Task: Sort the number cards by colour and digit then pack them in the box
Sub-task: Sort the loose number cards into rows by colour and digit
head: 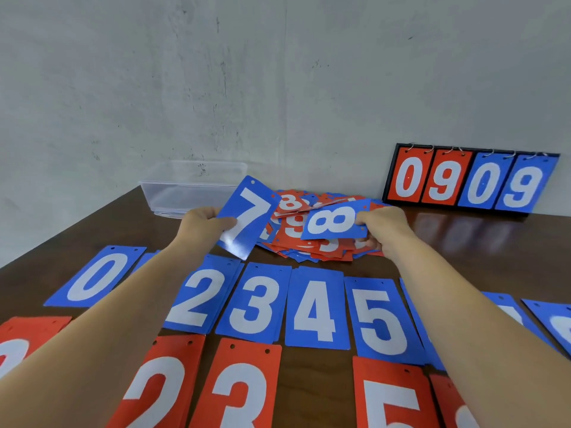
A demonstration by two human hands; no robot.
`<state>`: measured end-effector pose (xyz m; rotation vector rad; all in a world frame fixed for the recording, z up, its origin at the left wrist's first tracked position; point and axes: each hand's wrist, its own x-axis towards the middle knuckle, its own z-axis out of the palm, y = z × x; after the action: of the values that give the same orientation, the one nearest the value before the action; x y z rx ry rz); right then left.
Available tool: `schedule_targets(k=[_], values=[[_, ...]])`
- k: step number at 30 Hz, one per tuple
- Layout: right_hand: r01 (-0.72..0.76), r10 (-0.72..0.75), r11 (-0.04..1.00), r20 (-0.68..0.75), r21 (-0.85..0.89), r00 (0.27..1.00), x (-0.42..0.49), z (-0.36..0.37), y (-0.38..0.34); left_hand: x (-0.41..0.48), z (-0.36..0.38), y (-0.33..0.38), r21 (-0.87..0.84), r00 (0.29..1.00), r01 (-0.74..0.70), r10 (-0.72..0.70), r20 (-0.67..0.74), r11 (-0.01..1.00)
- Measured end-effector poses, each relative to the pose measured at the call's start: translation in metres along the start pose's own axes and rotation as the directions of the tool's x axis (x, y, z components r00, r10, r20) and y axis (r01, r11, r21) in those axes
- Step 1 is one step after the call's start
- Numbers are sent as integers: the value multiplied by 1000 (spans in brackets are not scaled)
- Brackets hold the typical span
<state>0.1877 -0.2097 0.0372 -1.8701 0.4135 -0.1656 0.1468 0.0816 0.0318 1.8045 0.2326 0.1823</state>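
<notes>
Two blue cards are up off the pile at once. The left hand [210,222] pinches a 7 [251,217] by its edge, thumb on the face. The right hand [383,227] pinches an 8 [335,220] by one end, so the card lies sideways. Between the hands and just beyond them is the unsorted pile [296,239], red and blue mixed. The clear box [185,196] stands beyond the left hand by the wall, and no cards show in it.

Nearer the body than either hand, the tabletop [318,381] carries a blue row [315,310] reading 0, 2, 3, 4, 5. A red row [241,390] lies closer in, showing 2, 3 and 5. More blue cards lie under and outside the right forearm, their digits hidden.

This looks like the sorting step, with a good deal of the pile to go and packing not begun. Next, both cards probably belong past the blue 5, on the right hand's side. The right hand would draw back and turn the 8 upright first. The left hand must then reach across for the 7, landing it square on its stack without nudging the neighbours.
</notes>
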Motion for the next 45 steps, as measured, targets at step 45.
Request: schedule_targets(k=[45], values=[[-13,9,996,-53,-83,999,-53,-319,126,-161,291,63,196,796,19,-133,591,980]])
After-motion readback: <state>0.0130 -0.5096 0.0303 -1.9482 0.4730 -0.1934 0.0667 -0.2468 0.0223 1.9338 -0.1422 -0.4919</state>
